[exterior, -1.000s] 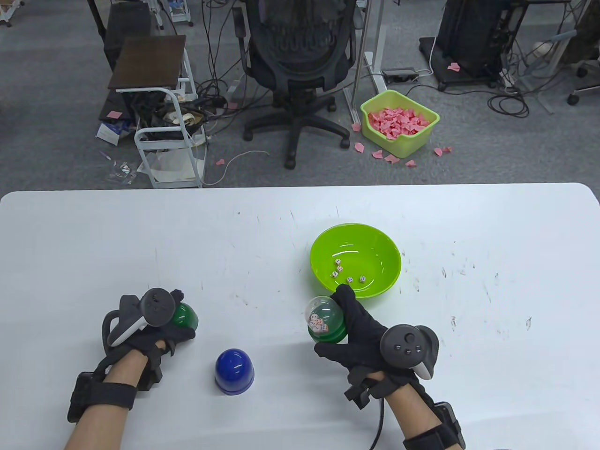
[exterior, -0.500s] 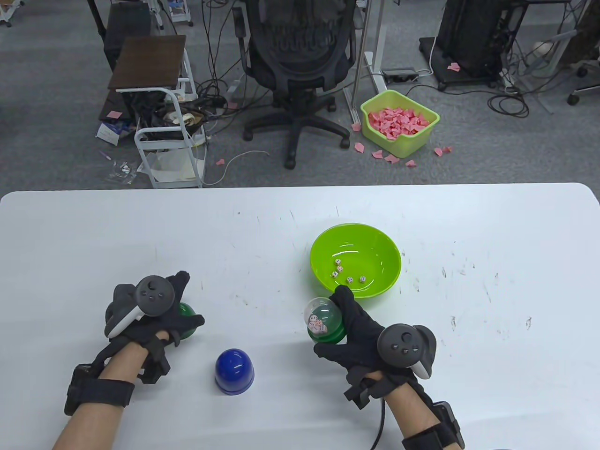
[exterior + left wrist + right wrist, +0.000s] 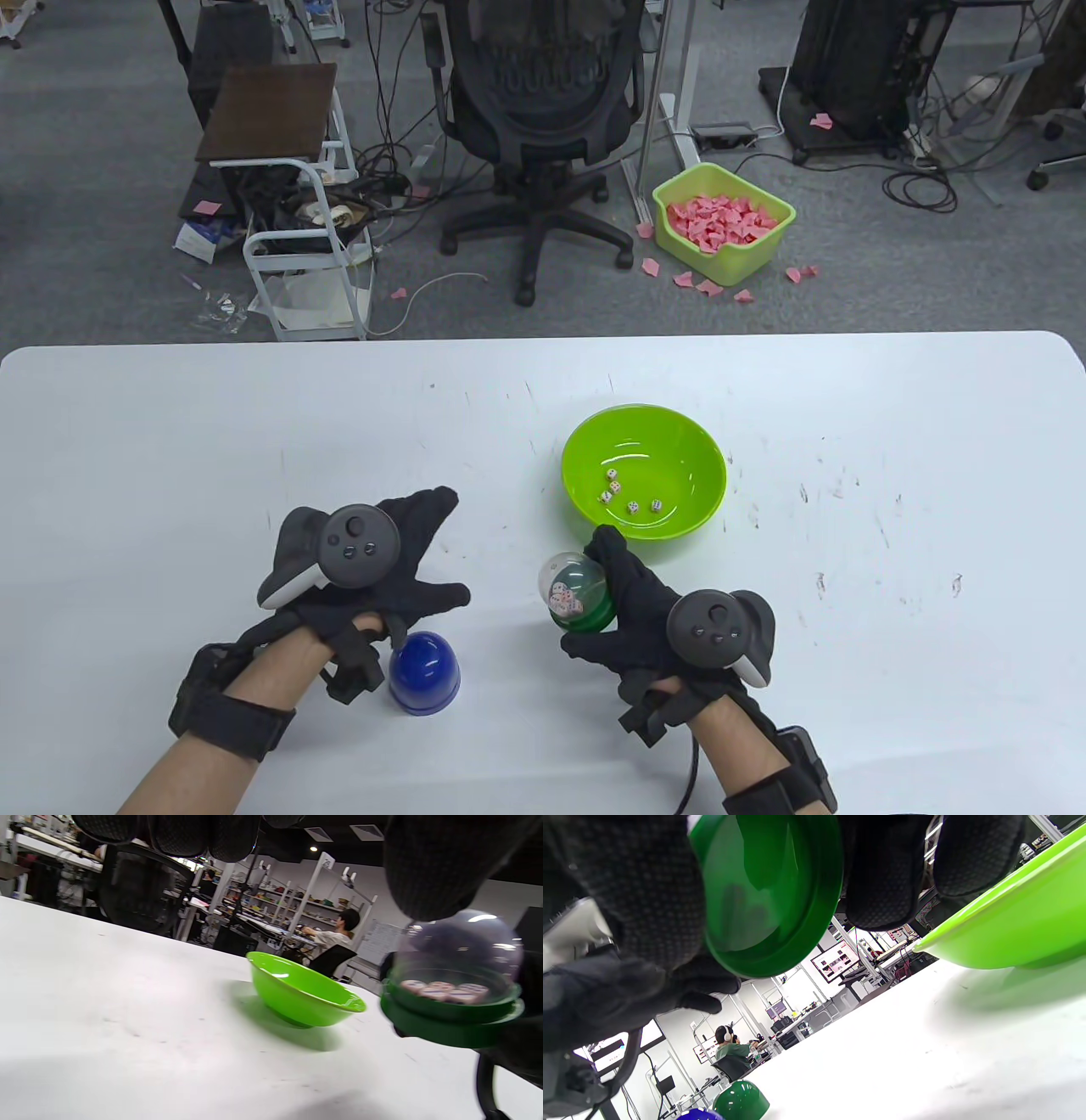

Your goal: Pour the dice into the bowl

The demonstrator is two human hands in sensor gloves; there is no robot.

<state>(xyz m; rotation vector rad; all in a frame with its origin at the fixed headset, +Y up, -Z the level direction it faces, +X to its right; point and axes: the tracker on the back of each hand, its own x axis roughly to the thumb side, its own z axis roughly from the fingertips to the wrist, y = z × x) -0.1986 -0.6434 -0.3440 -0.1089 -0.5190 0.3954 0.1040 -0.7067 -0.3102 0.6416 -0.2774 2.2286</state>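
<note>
My right hand (image 3: 604,594) grips a dice cup (image 3: 570,594) with a green base and a clear dome, several dice inside, just in front of the green bowl (image 3: 585,450). The bowl holds several dice (image 3: 632,501). My left hand (image 3: 428,552) hovers empty with fingers spread, left of the cup. In the left wrist view the cup (image 3: 454,993) is close on the right, with the bowl (image 3: 297,993) behind it. The right wrist view shows the cup's green underside (image 3: 768,891) and the bowl's wall (image 3: 1009,925).
A blue dome cover (image 3: 424,671) stands on the table by my left wrist. A green dome cover (image 3: 740,1101) stands beside it in the right wrist view; my left hand hides it in the table view. The white table (image 3: 848,594) is scuffed.
My left hand has let go of the green dome cover and moved right toward the dice cup, fingers spreading. My right hand has shifted the cup slightly left and nearer.
</note>
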